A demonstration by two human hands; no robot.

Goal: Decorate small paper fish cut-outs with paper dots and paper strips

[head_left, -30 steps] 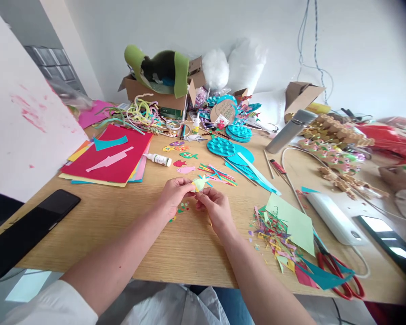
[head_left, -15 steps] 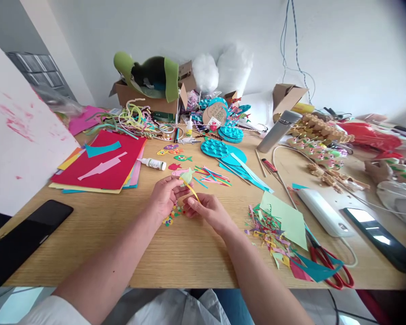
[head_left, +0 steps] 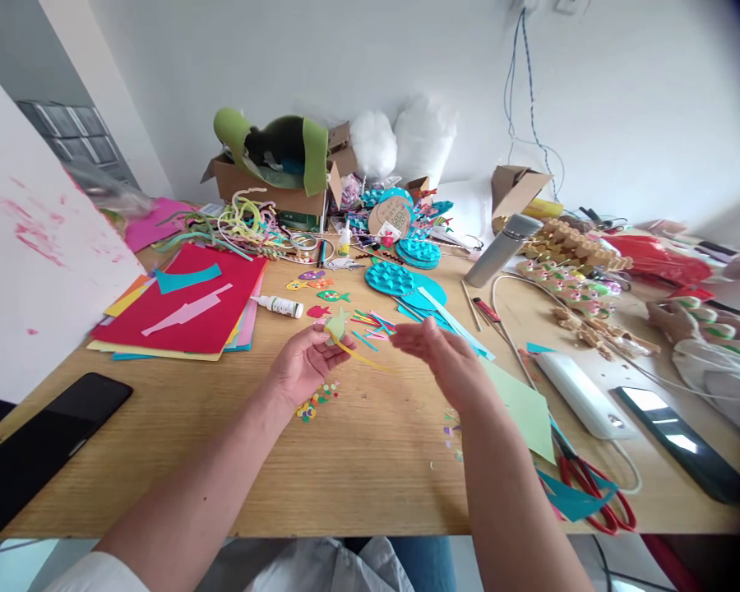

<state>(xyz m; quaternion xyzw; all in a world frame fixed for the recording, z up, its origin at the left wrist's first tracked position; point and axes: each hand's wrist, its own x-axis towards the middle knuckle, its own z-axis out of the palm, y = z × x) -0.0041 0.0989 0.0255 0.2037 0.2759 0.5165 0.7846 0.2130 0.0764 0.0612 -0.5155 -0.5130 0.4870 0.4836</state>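
Pinching the green paper fish (head_left: 336, 330) in the left hand (head_left: 303, 362), well in from the near edge of the desk (head_left: 370, 477), probably leaving the yellow strip (head_left: 358, 355) to jut free, too blurred to trace fully. Holding the right hand (head_left: 449, 362) apart, with fingers loosely extended, gripping nothing visible!

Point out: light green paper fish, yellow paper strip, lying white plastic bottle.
Light green paper fish (head_left: 335, 328), head view: body.
Yellow paper strip (head_left: 353, 353), head view: middle.
Lying white plastic bottle (head_left: 284, 307), head view: barrel.
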